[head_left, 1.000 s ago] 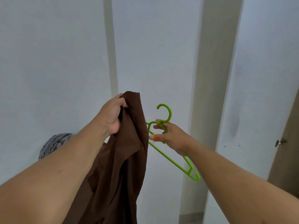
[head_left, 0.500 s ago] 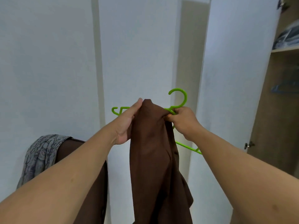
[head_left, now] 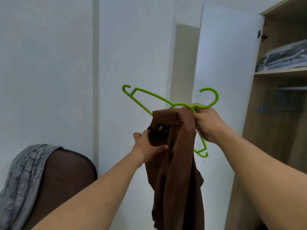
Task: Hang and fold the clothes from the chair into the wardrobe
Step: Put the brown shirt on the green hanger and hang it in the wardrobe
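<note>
Right hand grips hanger at its neck and pinches shirt there. Left hand closed on shirt collar. Shirt hangs bunched from hanger's middle, in front of wardrobe door.

Risk: only one shoulder seated; a loosened pinch could let it slide off.

Collar tag unreadable
</note>
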